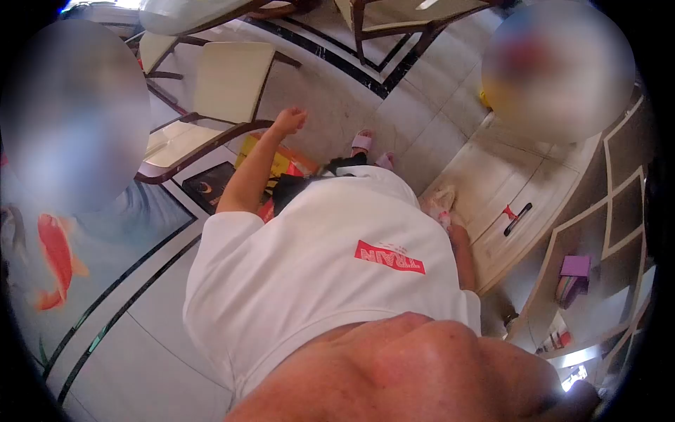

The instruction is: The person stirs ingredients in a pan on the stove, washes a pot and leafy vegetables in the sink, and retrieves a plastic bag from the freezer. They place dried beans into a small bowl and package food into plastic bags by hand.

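My left hand [290,121] hangs in the air at the end of my bent arm, beside the cream chair [232,81]. Its fingers are curled in, and nothing shows in them. Below that arm, yellow and red bags [285,158] lie low down, partly covered by my arm and body. My right hand [444,219] is down at my other side, mostly hidden by a crumpled, see-through plastic bag [443,199] with reddish parts. Its fingers seem closed on the bag. Next to it is a pale door panel [492,183] with a dark handle [518,219] and a red tie.
Pink slippers [362,141] are on my feet on the tiled floor [415,116]. More chair legs and a seat [394,14] stand ahead. A dark box [209,186] is at left. Lattice shelving [598,218] with a purple item [575,267] rises at right.
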The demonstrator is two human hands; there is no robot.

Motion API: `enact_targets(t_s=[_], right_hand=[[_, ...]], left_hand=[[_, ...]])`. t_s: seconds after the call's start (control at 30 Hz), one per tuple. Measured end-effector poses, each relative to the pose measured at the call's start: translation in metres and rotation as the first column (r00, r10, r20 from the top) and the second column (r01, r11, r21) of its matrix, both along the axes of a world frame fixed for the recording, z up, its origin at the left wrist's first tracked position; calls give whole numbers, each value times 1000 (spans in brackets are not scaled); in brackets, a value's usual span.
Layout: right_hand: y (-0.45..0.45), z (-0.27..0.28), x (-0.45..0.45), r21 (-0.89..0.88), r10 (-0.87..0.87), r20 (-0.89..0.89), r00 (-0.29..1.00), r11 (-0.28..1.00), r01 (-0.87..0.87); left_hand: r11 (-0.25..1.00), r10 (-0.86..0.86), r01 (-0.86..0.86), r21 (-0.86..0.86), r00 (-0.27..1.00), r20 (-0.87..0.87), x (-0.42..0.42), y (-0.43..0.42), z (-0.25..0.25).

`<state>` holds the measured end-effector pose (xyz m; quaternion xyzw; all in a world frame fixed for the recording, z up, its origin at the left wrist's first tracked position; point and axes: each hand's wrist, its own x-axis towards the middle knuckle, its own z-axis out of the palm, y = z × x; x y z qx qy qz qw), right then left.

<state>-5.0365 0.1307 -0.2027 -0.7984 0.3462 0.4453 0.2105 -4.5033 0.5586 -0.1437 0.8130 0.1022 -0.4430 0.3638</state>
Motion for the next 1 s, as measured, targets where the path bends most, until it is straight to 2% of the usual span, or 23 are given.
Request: enact_targets(t_s=[0.1, 0.13, 0.2, 0.23, 0.27, 0.3, 0.33, 0.37, 0.4, 0.43, 0.5, 0.53, 0.57, 0.67, 0.7, 0.73, 0.77, 0.8, 0.83, 0.87, 0.9, 0.97, 1.0], right_hand=[[3, 19, 6, -5, -70, 29, 997, 998, 70], [5, 21, 5, 0, -96, 95, 991, 995, 97], [11, 21, 24, 6, -124, 319, 940, 992, 129], [18, 28, 38, 5, -148, 347, 926, 988, 156], [13, 23, 58, 17, -92, 235, 968, 996, 90], [9, 18, 77, 41, -23, 125, 992, 999, 18], [27, 24, 86, 161, -383, 550, 742, 920, 356], [42, 110, 136, 148, -381, 528, 759, 921, 360], [39, 81, 135, 56, -184, 522, 833, 982, 182], [34, 54, 137, -30, 29, 497, 867, 999, -16], [43, 81, 163, -28, -11, 538, 843, 999, 31], [50, 98, 182, -20, -10, 569, 822, 999, 25], [52, 110, 200, 47, -101, 634, 767, 995, 92], [60, 145, 206, 308, -355, 710, 608, 933, 185], [59, 127, 197, 321, -355, 796, 490, 934, 155], [54, 149, 196, 253, -310, 711, 631, 950, 181], [48, 145, 192, 261, -342, 634, 694, 939, 225], [54, 139, 205, 378, -469, 664, 583, 883, 280], [59, 137, 165, 525, -616, 662, 426, 788, 322], [34, 137, 146, 749, -838, 485, 252, 546, 376], [7, 131, 141, 890, -965, 249, 86, 263, 371], [-19, 76, 127, 774, -881, 473, 7, 419, 475], [-28, 78, 118, 719, -893, 414, -179, 199, 666]], left_hand=[[997, 63, -63, -39, 998, -14, 0, 25, -21], [996, 53, -55, -70, 998, -30, 2, 19, -29], [999, 27, -28, 42, 999, 24, 5, -1, -27], [994, -111, 111, -9, 994, 7, 12, -12, -32], [972, -227, 227, -63, 974, -1, 15, -26, -40], [902, -419, 426, -77, 904, 88, 10, -50, -48], [799, -574, 596, -78, 796, 195, 6, -73, -54], [690, -674, 722, -55, 668, 317, 9, -90, -54], [534, -810, 846, 8, 508, 293, -9, -130, -18], [473, -832, 880, -46, 463, 306, -32, -158, 1], [338, -890, 933, -124, 359, 281, -78, -205, 33], [100, -881, 975, -196, 179, 437, -92, -214, 7], [-57, -804, 981, -184, 64, 591, -109, -240, 53], [17, -580, 983, 183, -139, 803, -178, -258, -2], [70, -615, 998, -3, 45, 787, -184, -266, 1], [92, -673, 991, 95, -8, 740, -188, -271, 21], [103, -642, 982, 161, -58, 764, -183, -268, 38], [84, -603, 975, 208, -116, 789, -157, -264, 50], [131, -620, 967, 219, -93, 779, -181, -260, 52], [183, -621, 964, 193, -38, 783, -192, -278, 31], [251, -605, 954, 163, 23, 796, -188, -296, 14], [423, -667, 881, 213, 144, 731, -142, -263, 16], [498, -687, 832, 242, 209, 696, -130, -243, 19]])
